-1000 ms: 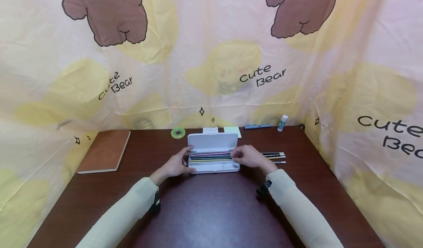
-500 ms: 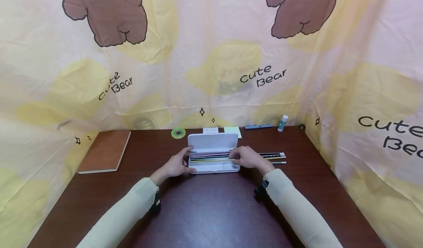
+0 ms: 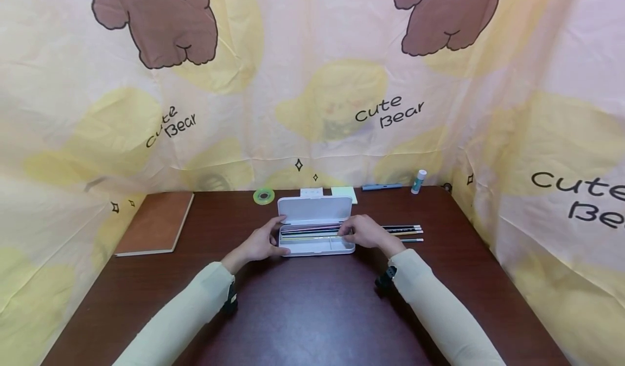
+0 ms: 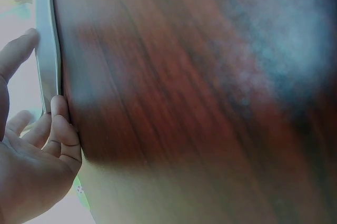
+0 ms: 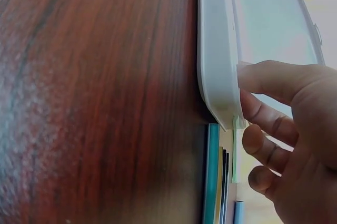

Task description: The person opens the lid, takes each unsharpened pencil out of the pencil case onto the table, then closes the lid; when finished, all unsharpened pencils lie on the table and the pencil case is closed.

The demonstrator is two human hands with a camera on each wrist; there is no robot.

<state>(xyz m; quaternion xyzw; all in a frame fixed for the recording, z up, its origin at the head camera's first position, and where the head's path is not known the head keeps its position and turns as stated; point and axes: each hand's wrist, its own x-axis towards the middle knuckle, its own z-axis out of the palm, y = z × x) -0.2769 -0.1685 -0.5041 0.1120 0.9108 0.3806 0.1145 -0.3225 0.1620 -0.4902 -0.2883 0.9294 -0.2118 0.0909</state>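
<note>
Now the left hand (image 3: 260, 243) is bracing the left end of the open white pencil case (image 3: 316, 246) at mid-table (image 3: 312, 301), fingers loosely spread, while the right hand (image 3: 363, 231) is curling its fingers over the pencils (image 3: 308, 232) lying inside, with loose pencils (image 3: 407, 232) resting just beside it.

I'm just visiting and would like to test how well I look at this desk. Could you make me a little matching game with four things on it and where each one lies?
Things:
1. brown notebook
2. green tape roll
3. glue stick
4. loose pencils

Places:
A. standing at the far right, by the curtain
B. flat on the table, right of the white pencil case
C. at the table's left edge
D. behind the case's open lid, to the left

Pairs: 1-C, 2-D, 3-A, 4-B
</note>
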